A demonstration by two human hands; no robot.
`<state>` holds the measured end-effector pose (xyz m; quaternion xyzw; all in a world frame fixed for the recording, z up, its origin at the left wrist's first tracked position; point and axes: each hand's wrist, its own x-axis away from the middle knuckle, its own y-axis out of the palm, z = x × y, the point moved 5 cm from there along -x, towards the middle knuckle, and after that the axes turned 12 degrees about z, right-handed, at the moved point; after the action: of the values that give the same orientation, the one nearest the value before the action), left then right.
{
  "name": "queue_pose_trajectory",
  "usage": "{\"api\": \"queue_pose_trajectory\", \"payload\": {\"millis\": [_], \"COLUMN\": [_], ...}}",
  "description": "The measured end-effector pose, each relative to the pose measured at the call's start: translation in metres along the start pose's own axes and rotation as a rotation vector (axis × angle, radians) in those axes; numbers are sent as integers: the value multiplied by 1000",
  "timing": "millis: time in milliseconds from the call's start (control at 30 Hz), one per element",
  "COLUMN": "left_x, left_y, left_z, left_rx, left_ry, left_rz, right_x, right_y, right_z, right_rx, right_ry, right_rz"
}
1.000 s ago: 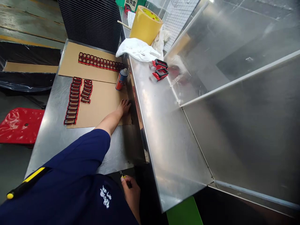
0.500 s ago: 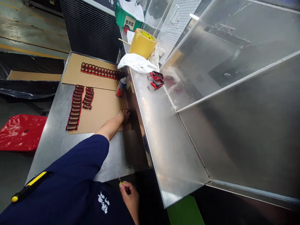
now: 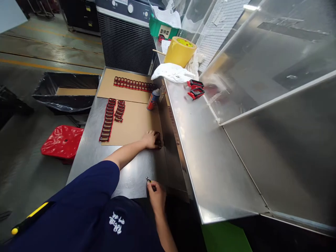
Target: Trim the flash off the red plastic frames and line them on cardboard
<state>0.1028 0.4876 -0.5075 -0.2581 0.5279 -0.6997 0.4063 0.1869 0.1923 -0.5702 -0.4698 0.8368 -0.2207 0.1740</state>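
My left hand (image 3: 151, 139) is closed on a small red-and-black frame (image 3: 158, 140) at the cardboard's right edge, beside the metal ledge; its fingers partly cover the frame. Lower down, my right hand (image 3: 156, 196) grips a small hand tool (image 3: 148, 179) whose metal tip points away from me. Its handle is mostly hidden in my fingers. Similar red-and-black frames lie in a long column (image 3: 107, 120) and a shorter column (image 3: 120, 111) on the near cardboard sheet (image 3: 135, 122). A double row of frames (image 3: 133, 84) rests on the far cardboard sheet (image 3: 107, 82).
A spray can (image 3: 153, 99) stands by the ledge (image 3: 199, 147). On the ledge are two red-and-black frames (image 3: 195, 89), a white cloth (image 3: 172, 72), a yellow tape roll (image 3: 180, 52) and a green box (image 3: 164, 29). A red stool (image 3: 63, 141) and a black-lined bin (image 3: 70, 89) stand left.
The view has shifted, so the table sits further right. My left hand has drawn nearer along the ledge with the frame, and my right hand has risen toward the table edge with the tool.
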Motion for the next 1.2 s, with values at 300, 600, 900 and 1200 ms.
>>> {"api": "queue_pose_trajectory", "payload": {"millis": [300, 600, 900, 1200], "left_x": [54, 38, 27, 4], "left_y": [-77, -82, -82, -88], "left_z": [-171, -224, -232, -233], "left_rx": [-306, -398, -456, -469], "left_ry": [-395, -455, -447, -378], "left_rz": [154, 74, 72, 24], "right_x": [-13, -13, -12, -12], "right_y": [33, 35, 38, 39], "right_z": [27, 31, 34, 36], "right_rx": [100, 177, 223, 233], "right_ry": [-203, -269, -253, -226], "right_rz": [189, 265, 270, 278]}}
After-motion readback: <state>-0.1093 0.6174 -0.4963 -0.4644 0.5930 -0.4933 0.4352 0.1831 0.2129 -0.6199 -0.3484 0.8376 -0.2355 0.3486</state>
